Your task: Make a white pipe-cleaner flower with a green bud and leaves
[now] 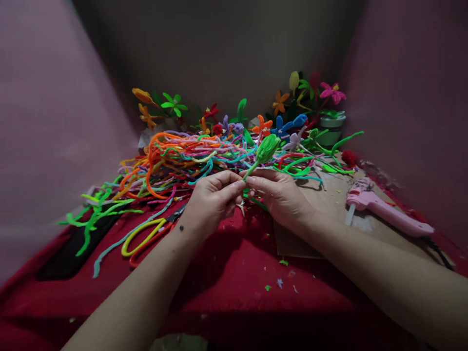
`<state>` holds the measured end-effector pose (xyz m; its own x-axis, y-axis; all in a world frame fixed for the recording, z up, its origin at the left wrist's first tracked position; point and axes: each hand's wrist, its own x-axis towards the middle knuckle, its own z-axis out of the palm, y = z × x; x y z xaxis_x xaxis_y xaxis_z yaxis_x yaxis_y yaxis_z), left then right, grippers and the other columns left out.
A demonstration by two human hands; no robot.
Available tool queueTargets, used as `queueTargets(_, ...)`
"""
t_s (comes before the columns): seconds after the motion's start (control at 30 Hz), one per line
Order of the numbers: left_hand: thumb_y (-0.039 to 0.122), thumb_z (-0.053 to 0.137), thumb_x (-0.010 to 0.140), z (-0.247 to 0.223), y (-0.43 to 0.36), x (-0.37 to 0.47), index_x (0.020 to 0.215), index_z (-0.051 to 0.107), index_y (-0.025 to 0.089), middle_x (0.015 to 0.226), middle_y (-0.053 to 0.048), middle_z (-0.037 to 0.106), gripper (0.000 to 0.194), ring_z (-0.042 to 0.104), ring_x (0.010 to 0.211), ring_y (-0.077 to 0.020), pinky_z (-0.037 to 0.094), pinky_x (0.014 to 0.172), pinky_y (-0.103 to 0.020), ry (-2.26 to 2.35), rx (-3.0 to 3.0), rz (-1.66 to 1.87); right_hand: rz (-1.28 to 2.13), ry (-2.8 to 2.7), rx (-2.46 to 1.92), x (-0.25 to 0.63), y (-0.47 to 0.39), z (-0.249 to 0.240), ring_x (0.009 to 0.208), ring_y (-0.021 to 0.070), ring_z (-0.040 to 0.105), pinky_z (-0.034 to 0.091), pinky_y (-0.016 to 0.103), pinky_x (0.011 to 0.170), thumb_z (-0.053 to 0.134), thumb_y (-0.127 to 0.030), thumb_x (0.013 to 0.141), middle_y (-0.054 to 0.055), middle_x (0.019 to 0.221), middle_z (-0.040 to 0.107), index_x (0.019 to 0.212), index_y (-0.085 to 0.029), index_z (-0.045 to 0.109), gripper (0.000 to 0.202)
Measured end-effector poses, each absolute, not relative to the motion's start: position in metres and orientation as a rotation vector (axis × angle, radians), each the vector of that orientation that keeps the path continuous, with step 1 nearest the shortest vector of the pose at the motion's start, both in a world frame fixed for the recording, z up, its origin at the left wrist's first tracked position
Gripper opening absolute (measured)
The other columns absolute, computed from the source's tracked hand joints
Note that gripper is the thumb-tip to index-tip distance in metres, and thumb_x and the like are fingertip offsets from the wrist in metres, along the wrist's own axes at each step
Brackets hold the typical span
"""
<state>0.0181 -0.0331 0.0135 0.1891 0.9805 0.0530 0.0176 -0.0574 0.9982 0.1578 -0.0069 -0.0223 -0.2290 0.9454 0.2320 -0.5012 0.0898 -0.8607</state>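
A green pipe-cleaner flower (268, 149) with a closed, bud-like head stands tilted to the right above my fingers. Its stem runs down between my two hands. My left hand (217, 195) pinches the lower stem between thumb and forefinger. Right beside it, my right hand (274, 192) pinches the same stem, so the fingertips of both hands nearly meet. The stem's lower end is mostly hidden by the fingers. Behind the hands lies a big heap of coloured pipe cleaners (175, 151).
Yellow-and-red-handled scissors (146, 236) lie left on the red cloth (234, 287), near a black flat object (78, 248). At right, a pink glue gun (387, 209) rests on cardboard (303, 239). Finished pipe-cleaner flowers (281, 127) and a small pot (332, 129) stand at the back.
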Motion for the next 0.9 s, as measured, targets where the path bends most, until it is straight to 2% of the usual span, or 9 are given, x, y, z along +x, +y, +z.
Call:
queueTargets(0.17,0.025,0.061,0.077,0.016,-0.032,0.012,0.072,0.056,0.014,0.052,0.005,0.049,0.013,0.028,0.033,0.0007,0.018,0.033,-0.013,0.884,1.154,0.978,1.541,-1.112,-0.480,0.157,-0.006,-0.021,0.067,0.0111,0.055,0.041,0.025,0.061,0.070,-0.023,0.066,-0.002,0.072,0.065,0.072,-0.022,0.070,0.006)
queueTargets(0.37,0.028,0.057,0.080,0.017,-0.031,0.008,0.072,0.056,0.014,0.050,0.007,0.043,0.016,0.018,0.031,0.0018,0.016,0.031,-0.012,0.769,1.087,0.850,1.596,-1.141,-0.450,0.158,-0.006,-0.016,0.068,0.0114,0.055,0.040,0.026,0.062,0.070,-0.021,0.065,-0.002,0.073,0.065,0.073,-0.021,0.071,0.008)
queueTargets(0.43,0.030,0.057,0.080,0.017,-0.031,0.010,0.072,0.056,0.015,0.051,0.007,0.044,0.017,0.020,0.031,0.0009,0.019,0.030,-0.013,0.831,1.142,0.860,1.603,-1.100,-0.455,0.158,-0.006,-0.016,0.066,0.0105,0.054,0.039,0.025,0.062,0.072,-0.020,0.063,-0.002,0.072,0.064,0.069,-0.020,0.070,0.007)
queueTargets(0.6,0.029,0.060,0.075,0.014,-0.034,0.019,0.072,0.059,0.015,0.053,0.005,0.051,0.014,0.039,0.041,-0.0047,0.031,0.038,-0.017,1.206,1.574,1.067,1.647,-0.915,-0.508,0.156,-0.004,-0.021,0.070,0.0121,0.055,0.041,0.026,0.063,0.074,-0.018,0.060,-0.002,0.075,0.065,0.066,-0.020,0.067,0.010)
queueTargets(0.9,0.028,0.057,0.077,0.012,-0.030,0.018,0.069,0.058,0.015,0.051,0.006,0.045,0.016,0.034,0.043,-0.0048,0.026,0.039,-0.017,1.226,1.563,1.084,1.660,-0.906,-0.535,0.155,-0.002,-0.025,0.069,0.0119,0.055,0.043,0.026,0.063,0.074,-0.026,0.065,0.000,0.074,0.063,0.073,-0.019,0.069,0.012)
